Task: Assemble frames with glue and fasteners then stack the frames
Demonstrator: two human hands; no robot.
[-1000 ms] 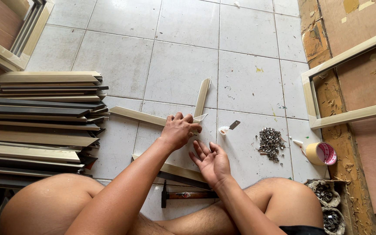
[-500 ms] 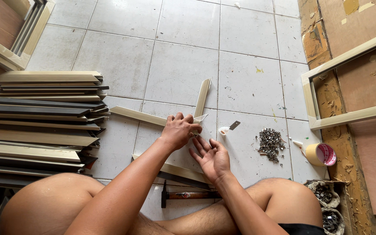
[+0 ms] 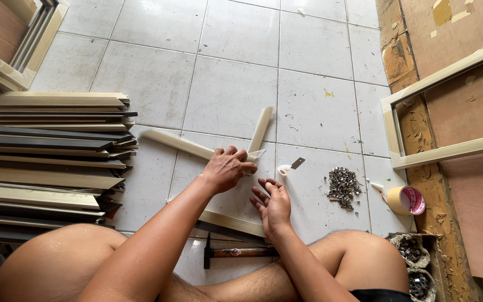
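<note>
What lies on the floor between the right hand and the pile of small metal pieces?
In the head view, a small white cap and a flat metal blade lie between the right hand and the metal pieces.

The left hand (image 3: 227,168) covers the corner where the two cream moulding strips (image 3: 177,144) meet. The hammer (image 3: 236,253) head hides partly behind the forearm. The far-left frame (image 3: 6,72) is cut by the edge.
</note>
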